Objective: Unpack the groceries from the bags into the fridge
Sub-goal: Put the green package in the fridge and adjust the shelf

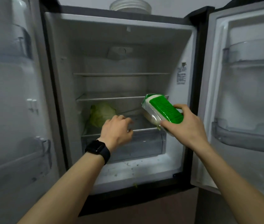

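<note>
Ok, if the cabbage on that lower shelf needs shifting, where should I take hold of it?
Cup the cabbage over its rounded front and right flank, coming from the open front with the free left hand. It sits close to the left wall with a shelf above, and it is round with no handle, so a wide hold probably suits.

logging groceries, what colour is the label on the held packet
Bright green label on the packet; head view.

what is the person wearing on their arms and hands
Both forearms are bare, no sleeves in view. A black smartwatch with a squarish dark face sits on the left wrist. The left hand wears a thin ring; the right hand wears nothing visible.
</note>
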Motion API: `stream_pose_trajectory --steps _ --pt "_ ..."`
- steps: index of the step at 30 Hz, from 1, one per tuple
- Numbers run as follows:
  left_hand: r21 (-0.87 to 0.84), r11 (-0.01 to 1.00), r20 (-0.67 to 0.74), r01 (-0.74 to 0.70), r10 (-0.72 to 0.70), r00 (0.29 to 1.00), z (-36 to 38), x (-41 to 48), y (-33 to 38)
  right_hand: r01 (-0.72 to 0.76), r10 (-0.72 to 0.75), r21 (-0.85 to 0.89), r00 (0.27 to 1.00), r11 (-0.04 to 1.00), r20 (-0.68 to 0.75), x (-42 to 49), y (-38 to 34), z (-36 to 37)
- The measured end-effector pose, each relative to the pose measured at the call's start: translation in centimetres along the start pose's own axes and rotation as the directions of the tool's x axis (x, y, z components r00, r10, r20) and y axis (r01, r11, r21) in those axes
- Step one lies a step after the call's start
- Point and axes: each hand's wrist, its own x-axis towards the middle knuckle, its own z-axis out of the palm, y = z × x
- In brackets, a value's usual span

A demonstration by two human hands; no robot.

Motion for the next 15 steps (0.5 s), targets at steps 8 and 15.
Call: stream_pose_trajectory --steps 8,15 --pt "0.019 0.999 -0.071 0.036 -0.035 0.997 0.8 11.1 -2.1 0.002 -0.002 -0.011 0.999 1.000 -0.042 10.4 2.1 1.5" --pt "0.043 0.999 -0.278 -0.021 0.033 0.960 2.8 19.0 -4.7 0.027 -0.025 0.014 0.991 1.000 -0.135 17.4 3.0 4.7"
